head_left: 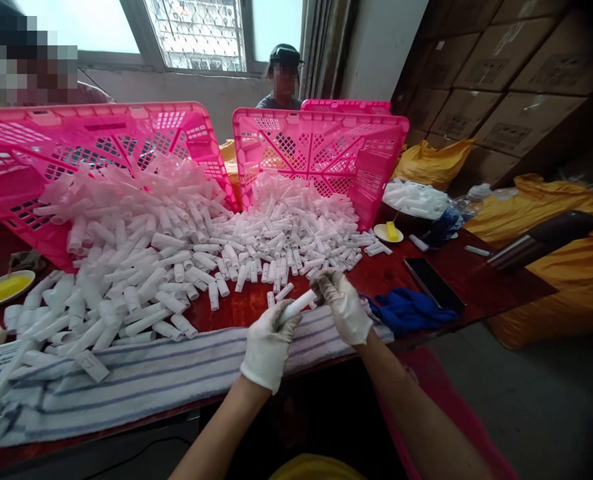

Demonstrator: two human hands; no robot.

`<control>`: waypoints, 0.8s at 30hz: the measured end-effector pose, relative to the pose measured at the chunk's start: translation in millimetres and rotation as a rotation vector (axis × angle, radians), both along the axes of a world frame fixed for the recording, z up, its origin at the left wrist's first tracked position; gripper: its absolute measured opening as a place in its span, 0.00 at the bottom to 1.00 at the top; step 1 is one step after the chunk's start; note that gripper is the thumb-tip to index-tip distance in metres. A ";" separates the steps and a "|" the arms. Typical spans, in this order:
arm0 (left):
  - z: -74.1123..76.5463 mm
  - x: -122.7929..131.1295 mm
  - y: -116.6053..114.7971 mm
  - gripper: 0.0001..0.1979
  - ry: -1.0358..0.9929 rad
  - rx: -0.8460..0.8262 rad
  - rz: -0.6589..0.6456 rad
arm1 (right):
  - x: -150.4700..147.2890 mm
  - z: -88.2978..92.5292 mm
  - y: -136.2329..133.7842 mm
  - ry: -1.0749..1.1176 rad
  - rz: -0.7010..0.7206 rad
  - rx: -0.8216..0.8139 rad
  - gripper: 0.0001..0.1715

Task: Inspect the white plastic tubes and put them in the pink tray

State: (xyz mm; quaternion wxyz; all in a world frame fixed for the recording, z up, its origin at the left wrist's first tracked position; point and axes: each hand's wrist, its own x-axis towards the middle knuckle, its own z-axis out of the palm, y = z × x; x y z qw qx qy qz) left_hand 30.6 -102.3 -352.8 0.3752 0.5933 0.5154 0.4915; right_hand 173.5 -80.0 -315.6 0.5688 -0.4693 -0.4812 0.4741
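Note:
Both my hands wear white gloves and meet over the front of the red table (481, 277). My left hand (269, 343) is closed round the lower end of a white plastic tube (299, 305). My right hand (343, 303) pinches the tube's upper end. Just behind them lies a heap of short white caps (286, 240), spilled from a tipped pink crate (321, 157). To the left a bigger heap of long white tubes (131, 247) spills from another pink crate (76, 147).
A striped towel (166, 373) covers the table's front edge. A blue cloth (409, 310) and a dark phone (433, 283) lie to the right. Yellow dishes (1, 288) sit at left, a small one (389, 231) at right. Two people sit behind the crates. Cardboard boxes and yellow bags stand at right.

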 end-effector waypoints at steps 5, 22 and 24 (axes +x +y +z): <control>-2.3 -0.2 -0.1 0.16 0.107 0.128 0.047 | 0.9 -7.0 -2.4 0.036 -0.135 -0.059 0.21; 28.9 -7.3 -4.2 0.21 -0.706 -0.714 -0.713 | 18.7 11.9 -14.0 -0.180 0.295 0.119 0.12; 23.6 -4.0 -5.2 0.23 -0.456 -0.586 -0.655 | 30.7 11.0 -27.3 -0.255 0.219 0.028 0.14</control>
